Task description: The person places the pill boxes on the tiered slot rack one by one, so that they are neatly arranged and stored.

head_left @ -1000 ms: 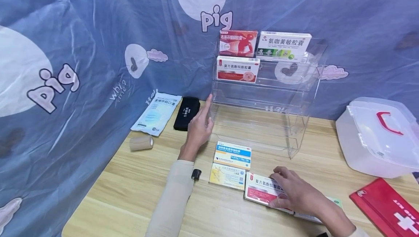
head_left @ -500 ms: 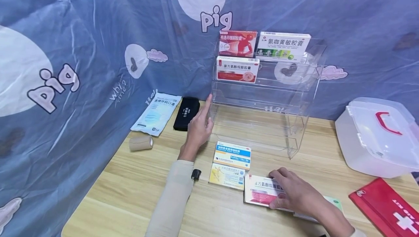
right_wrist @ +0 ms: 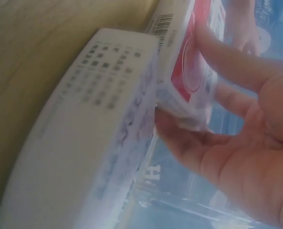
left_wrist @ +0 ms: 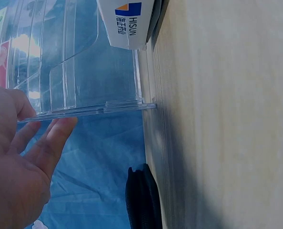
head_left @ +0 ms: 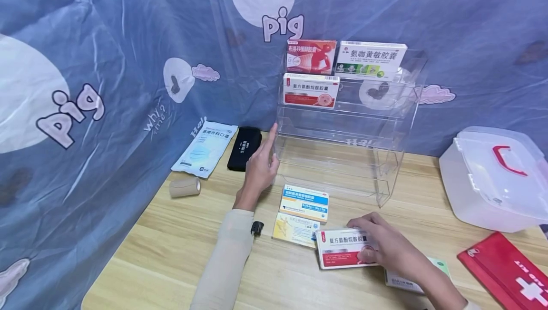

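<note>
My right hand (head_left: 387,243) pinches a red-and-white medicine box (head_left: 342,249) by its right end, thumb on the printed face. In the right wrist view the fingers lie under that box (right_wrist: 191,62), beside another white box (right_wrist: 79,119). At the left side of a clear acrylic display rack (head_left: 342,158), my left hand (head_left: 260,165) pinches the side panel's edge, thumb and fingers on opposite faces of the panel (left_wrist: 98,110). The upper tiers hold a red box (head_left: 311,57), a white-and-green box (head_left: 371,60) and a second red-and-white box (head_left: 311,91).
A blue-and-white box (head_left: 304,203) and a yellow-and-white box (head_left: 296,229) lie before the rack. A green-and-white box (head_left: 404,281) is partly under my right forearm. A mask packet (head_left: 204,149), black pouch (head_left: 244,148) and bandage roll (head_left: 185,188) lie left; a lidded bin (head_left: 492,181) and red pouch (head_left: 509,272) right.
My right hand has lifted the red-and-white box slightly and shifted it a little left, away from the green-and-white box, uncovering more of that one. The left hand keeps its place on the rack.
</note>
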`<state>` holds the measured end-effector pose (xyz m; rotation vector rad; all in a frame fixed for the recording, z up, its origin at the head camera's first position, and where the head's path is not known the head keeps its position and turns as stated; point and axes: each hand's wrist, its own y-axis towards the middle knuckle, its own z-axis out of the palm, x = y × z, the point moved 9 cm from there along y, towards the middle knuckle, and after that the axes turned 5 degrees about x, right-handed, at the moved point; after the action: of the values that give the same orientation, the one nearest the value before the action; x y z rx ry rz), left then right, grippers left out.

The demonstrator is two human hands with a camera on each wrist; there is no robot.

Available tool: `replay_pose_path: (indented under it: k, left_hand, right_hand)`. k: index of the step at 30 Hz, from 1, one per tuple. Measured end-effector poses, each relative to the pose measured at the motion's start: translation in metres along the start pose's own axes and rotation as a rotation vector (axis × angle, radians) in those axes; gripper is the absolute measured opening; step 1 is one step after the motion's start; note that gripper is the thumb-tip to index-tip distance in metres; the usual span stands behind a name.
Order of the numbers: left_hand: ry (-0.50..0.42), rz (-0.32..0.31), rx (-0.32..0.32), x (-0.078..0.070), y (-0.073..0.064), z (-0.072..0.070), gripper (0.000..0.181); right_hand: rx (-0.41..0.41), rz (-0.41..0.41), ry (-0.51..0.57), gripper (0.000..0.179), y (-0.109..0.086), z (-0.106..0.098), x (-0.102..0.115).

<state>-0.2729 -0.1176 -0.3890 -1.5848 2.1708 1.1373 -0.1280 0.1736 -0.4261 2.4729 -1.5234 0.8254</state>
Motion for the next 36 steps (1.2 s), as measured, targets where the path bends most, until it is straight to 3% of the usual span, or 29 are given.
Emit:
replay_pose_path:
  k: [13,25,36]
  left_hand:
    - [-0.005,0.003,0.000,0.000,0.001,0.000,0.086]
    - [0.003,0.006,0.004,0.002,-0.001,0.001,0.085]
    - [-0.004,-0.004,0.011,0.002,0.000,0.001,0.086]
  right_hand:
    - [-0.091,-0.057,0.299,0.041,-0.001,-0.014,-0.012]
    - [-0.332,-0.227,0.311,0.051,-0.005,-0.056,-0.008]
    - [-0.600,-0.176,0.305,0.056,-0.008,-0.125,-0.005]
